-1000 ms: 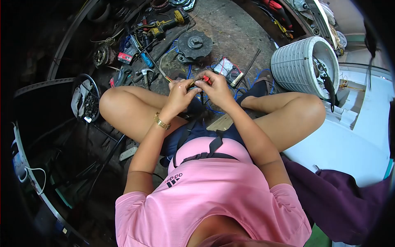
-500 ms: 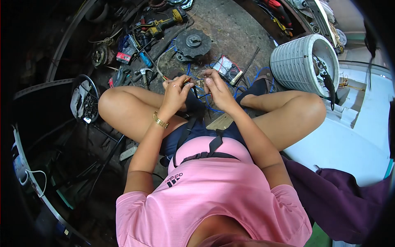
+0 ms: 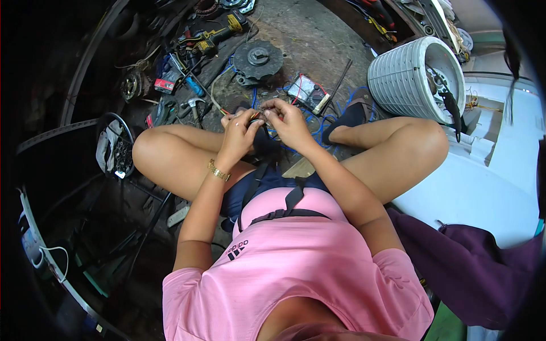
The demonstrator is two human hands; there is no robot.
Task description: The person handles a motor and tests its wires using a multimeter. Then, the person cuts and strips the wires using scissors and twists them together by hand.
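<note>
My left hand (image 3: 239,132), below a gold watch (image 3: 219,170), pinches thin electrical wires (image 3: 254,116) with orange and yellow colouring. A grey cable (image 3: 215,98) runs down to these fingers from the floor above. Close against it, my right hand (image 3: 288,121) has its thumb and fingers pressed together at the wires' ends. What exactly lies between the right fingertips is too small to make out. Loose blue wires (image 3: 296,152) lie on the floor beneath and beside both hands.
Beyond my hands stand a round dark metal disc (image 3: 257,61) and a small meter-like box (image 3: 307,91). A hammer (image 3: 192,104), a yellow cordless drill (image 3: 219,37) and other tools lie at upper left. A white perforated tub (image 3: 398,79) rests on its side at right.
My right hand has moved left and now meets the left hand at the wires. My left hand keeps its pinch. The whole view has shifted slightly.
</note>
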